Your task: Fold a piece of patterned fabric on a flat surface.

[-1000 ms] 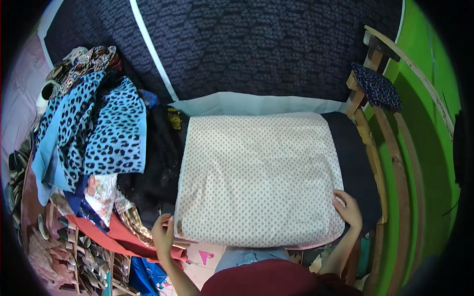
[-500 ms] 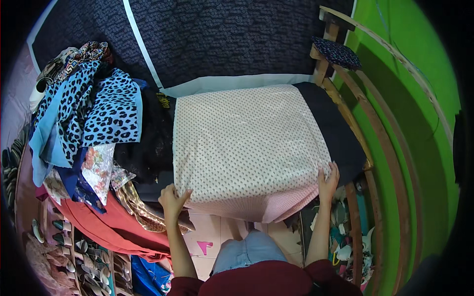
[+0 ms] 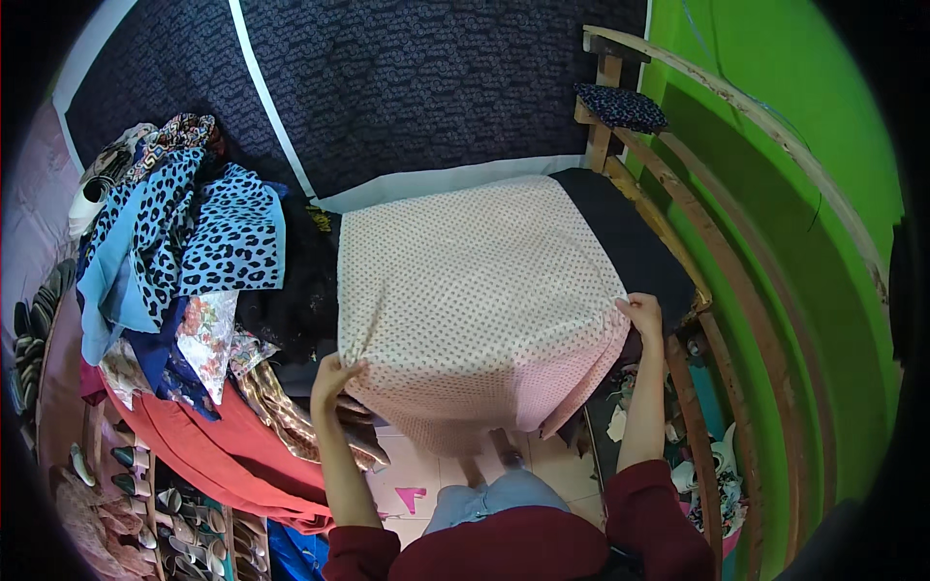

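Observation:
A pale pink cloth (image 3: 475, 261) with small dark motifs lies spread over a dark padded surface (image 3: 630, 228), its near part hanging down over the front edge. My left hand (image 3: 332, 379) pinches the cloth at its left side, near the front. At the opposite side my right hand (image 3: 641, 316) grips the cloth's edge between thumb and fingers. Between my hands the fabric is pulled fairly taut, with creases running from each grip. The lower hem drapes loosely above the floor.
Left of the cloth is a heap of clothes with a blue leopard-print fabric (image 3: 232, 232) and a red-orange cloth (image 3: 213, 445). Shoes (image 3: 184, 533) fill a rack at lower left. Wooden rails (image 3: 765, 290) stand at the right. A pink piece (image 3: 410, 499) lies on the floor.
My right hand has moved up and closed on the cloth's edge. The near right part of the cloth is lifted, and more fabric hangs in front. The whole view has shifted slightly.

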`<state>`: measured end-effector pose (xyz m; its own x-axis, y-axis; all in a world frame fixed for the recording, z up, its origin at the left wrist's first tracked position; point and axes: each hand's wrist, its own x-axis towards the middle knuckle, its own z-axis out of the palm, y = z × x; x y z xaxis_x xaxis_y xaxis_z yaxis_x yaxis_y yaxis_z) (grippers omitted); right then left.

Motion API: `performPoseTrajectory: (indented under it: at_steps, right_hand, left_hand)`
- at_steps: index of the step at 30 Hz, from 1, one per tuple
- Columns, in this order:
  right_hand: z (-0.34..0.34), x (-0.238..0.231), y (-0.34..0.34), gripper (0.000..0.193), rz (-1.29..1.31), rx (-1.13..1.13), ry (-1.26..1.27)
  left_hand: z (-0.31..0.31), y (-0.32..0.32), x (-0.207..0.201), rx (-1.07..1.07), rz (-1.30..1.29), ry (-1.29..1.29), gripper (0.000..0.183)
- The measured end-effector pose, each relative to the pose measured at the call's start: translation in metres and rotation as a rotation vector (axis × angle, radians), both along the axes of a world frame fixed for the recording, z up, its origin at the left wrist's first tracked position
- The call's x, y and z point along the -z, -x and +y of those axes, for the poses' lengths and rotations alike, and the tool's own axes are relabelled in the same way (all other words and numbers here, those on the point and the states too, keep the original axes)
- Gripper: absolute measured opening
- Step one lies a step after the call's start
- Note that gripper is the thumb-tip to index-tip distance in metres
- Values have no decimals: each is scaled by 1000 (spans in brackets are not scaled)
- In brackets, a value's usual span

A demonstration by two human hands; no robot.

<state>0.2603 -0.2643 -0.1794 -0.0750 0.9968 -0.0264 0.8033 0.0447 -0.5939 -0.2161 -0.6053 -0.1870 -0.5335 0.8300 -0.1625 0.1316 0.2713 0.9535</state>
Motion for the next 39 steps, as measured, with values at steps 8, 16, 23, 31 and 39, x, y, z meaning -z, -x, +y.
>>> performPoseTrajectory:
  at_steps: [8, 16, 23, 31, 39]
  right_hand:
    - [-14, 7, -8, 10, 1164, -258, 200]
    - [-32, 7, -19, 75, 933, -427, 171]
    - [-50, -27, -20, 66, 1207, -485, 159]
    - [-65, -54, -6, 63, 1431, -497, 102]
    - [-70, -59, -5, 76, 736, -424, -286]
  left_hand:
    - [-6, 3, -17, -124, -323, -312, 27]
    - [-28, 25, 3, -13, 25, -52, 25]
    - [-37, 8, -14, 124, -237, -329, 66]
    - [-48, -1, -37, 67, -219, -495, 73]
    - [-59, 5, -18, 50, -139, -315, 88]
